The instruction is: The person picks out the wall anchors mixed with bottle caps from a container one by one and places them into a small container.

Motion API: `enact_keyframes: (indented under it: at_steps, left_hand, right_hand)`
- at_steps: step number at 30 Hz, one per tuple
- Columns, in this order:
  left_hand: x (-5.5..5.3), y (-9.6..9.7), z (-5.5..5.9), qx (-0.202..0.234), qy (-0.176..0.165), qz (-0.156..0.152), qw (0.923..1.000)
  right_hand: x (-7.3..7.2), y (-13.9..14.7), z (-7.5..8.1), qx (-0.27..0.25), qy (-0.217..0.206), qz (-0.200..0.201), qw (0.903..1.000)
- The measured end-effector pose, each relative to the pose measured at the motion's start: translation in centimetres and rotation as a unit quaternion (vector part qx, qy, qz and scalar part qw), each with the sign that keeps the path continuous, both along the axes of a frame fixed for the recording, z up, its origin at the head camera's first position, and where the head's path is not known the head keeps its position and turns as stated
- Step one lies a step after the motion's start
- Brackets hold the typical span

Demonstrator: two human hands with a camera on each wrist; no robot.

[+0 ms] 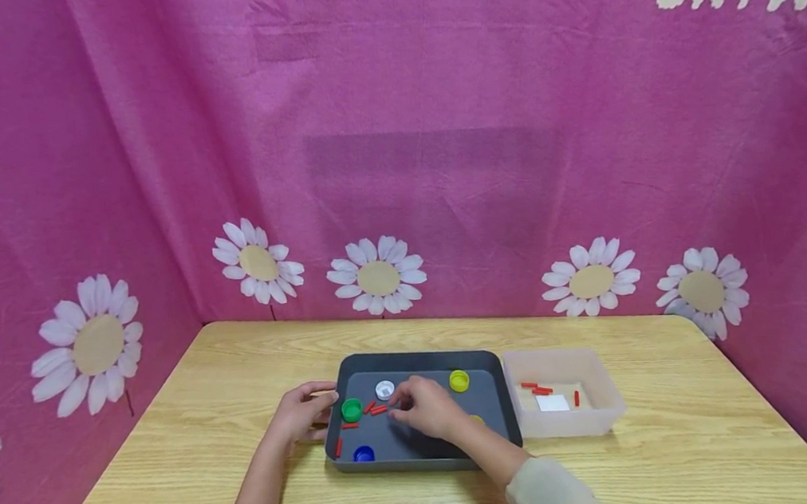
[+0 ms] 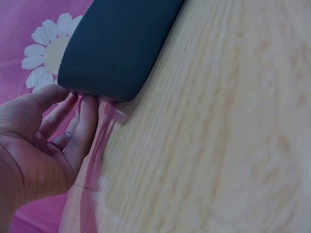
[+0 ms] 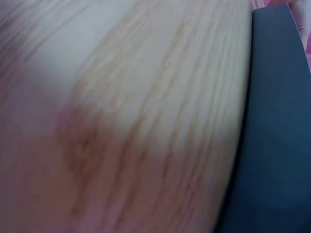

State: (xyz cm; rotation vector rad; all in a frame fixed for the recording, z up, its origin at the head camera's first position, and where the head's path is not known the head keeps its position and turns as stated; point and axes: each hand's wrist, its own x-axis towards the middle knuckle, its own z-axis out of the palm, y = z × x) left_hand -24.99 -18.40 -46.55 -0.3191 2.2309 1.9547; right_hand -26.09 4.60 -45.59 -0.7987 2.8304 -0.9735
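Note:
A dark grey tray [image 1: 428, 446] holds several bottle caps: green [image 1: 352, 410], white [image 1: 384, 390], blue [image 1: 363, 454] and yellow [image 1: 460, 381]. Another yellow cap [image 1: 477, 419] is partly hidden by the right wrist. Short red sticks [image 1: 378, 410] lie around the green cap and by the tray's left wall. My left hand [image 1: 306, 414] touches the outside of that wall; in the left wrist view its fingertips [image 2: 89, 100] rest against the tray end. Over the tray, my right hand [image 1: 428, 408] has thumb and index finger apart, right beside the red sticks and white cap.
Right of the tray stands a translucent plastic box [image 1: 570, 423] with several red sticks and a white square [image 1: 553, 403] in it. Tray and box sit on a wooden table [image 1: 692, 419]. A pink cloth [image 1: 442, 200] with daisies hangs behind and at the sides.

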Motion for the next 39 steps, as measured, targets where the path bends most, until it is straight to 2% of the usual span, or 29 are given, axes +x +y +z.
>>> enact_keyframes:
  at_steps: [7, 22, 30, 39]
  left_hand:
    - [0.1, 0.0, 0.1, 0.001, -0.001, 0.000, 1.0000]
    - [0.1, 0.0, 0.2, -0.009, 0.001, 0.000, 1.0000]
    - [0.3, -0.1, 0.0, -0.007, 0.003, 0.002, 1.0000]
    - [0.4, -0.1, 0.1, -0.003, 0.005, 0.001, 1.0000]
  right_hand:
    - [0.1, -0.5, -0.5, 0.023, 0.017, 0.001, 0.9996]
    - [-0.2, -1.3, -0.8, 0.028, 0.012, -0.010, 0.9995]
    - [-0.2, -1.5, -1.0, 0.017, 0.026, -0.013, 0.9994]
    - [-0.3, -1.5, -0.9, 0.038, 0.029, -0.015, 0.9987]
